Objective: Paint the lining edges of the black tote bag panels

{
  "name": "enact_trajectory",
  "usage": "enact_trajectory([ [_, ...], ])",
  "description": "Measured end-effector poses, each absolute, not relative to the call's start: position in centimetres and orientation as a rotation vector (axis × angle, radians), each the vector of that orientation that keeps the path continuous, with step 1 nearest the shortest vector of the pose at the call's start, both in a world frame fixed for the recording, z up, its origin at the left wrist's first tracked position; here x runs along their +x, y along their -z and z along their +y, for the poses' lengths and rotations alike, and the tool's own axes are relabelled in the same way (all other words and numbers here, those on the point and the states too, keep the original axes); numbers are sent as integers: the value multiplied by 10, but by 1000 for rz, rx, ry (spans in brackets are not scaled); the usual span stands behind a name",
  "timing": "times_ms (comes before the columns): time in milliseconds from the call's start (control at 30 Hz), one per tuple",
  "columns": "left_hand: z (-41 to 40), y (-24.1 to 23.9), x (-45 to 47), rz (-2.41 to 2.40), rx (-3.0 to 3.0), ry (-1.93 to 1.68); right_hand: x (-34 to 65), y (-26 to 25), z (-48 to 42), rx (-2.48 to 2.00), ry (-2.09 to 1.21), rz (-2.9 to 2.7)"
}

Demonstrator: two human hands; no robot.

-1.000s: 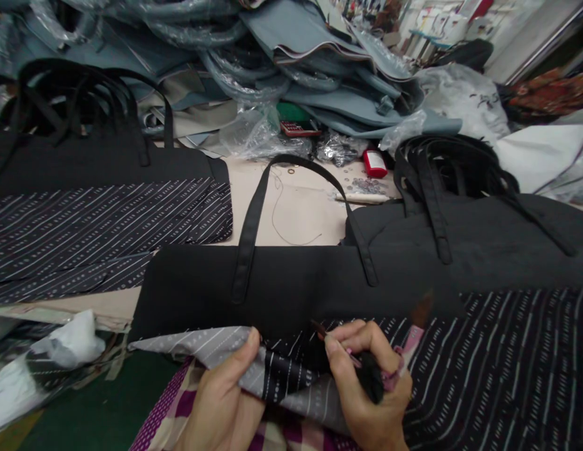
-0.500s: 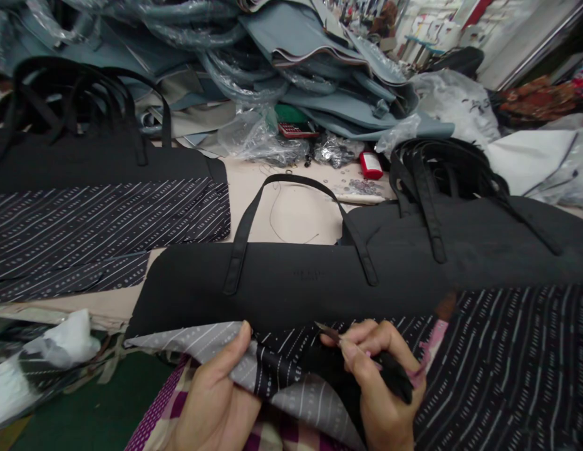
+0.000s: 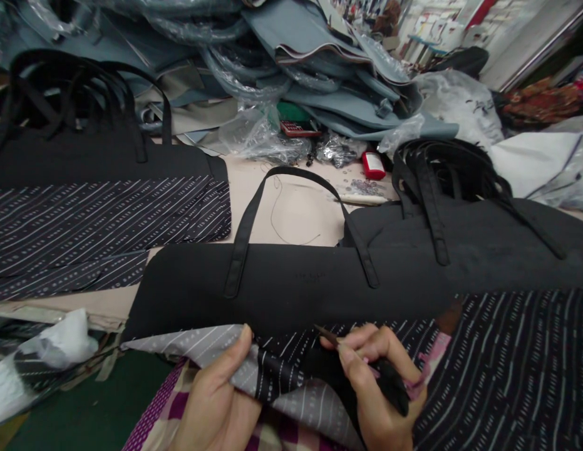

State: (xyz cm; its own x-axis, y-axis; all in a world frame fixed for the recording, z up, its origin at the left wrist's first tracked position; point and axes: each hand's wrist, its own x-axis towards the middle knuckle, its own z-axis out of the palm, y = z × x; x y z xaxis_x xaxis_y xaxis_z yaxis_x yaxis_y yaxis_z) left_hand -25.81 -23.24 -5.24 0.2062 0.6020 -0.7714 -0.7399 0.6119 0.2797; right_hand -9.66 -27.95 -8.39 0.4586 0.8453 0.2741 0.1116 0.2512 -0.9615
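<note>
A black handbag panel (image 3: 282,300) with a looped strap handle (image 3: 295,172) lies flat before me, its striped, lettered lining (image 3: 284,343) along the near edge. My left hand (image 3: 220,388) pinches a folded-up piece of that lining between thumb and fingers, its grey underside (image 3: 197,341) showing. In my right hand (image 3: 382,382) is a small pointed tool that looks like scissors (image 3: 326,334), its dark tip at the seam between panel and lining. A pink-wrapped stick with a brown end, like a brush (image 3: 434,351), also juts from this hand. My fingers partly hide both tools.
Stacked black panels with handles lie at left (image 3: 178,153) and right (image 3: 507,238). Behind are blue-grey bag pieces (image 3: 319,37) in plastic, a calculator (image 3: 298,128), a red box (image 3: 373,166), small metal rings (image 3: 364,186) and a loose thread (image 3: 272,216).
Both hands keep nearly the same place and grip. The right hand has turned slightly, so the brush-like end sits a little lower. The view has shifted slightly.
</note>
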Motion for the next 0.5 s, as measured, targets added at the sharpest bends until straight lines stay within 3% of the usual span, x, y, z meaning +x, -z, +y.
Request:
enact_trajectory([
  [500,-234,57,-262,951,-156,-902,-101,85,-276,-1325,-545,-1214],
])
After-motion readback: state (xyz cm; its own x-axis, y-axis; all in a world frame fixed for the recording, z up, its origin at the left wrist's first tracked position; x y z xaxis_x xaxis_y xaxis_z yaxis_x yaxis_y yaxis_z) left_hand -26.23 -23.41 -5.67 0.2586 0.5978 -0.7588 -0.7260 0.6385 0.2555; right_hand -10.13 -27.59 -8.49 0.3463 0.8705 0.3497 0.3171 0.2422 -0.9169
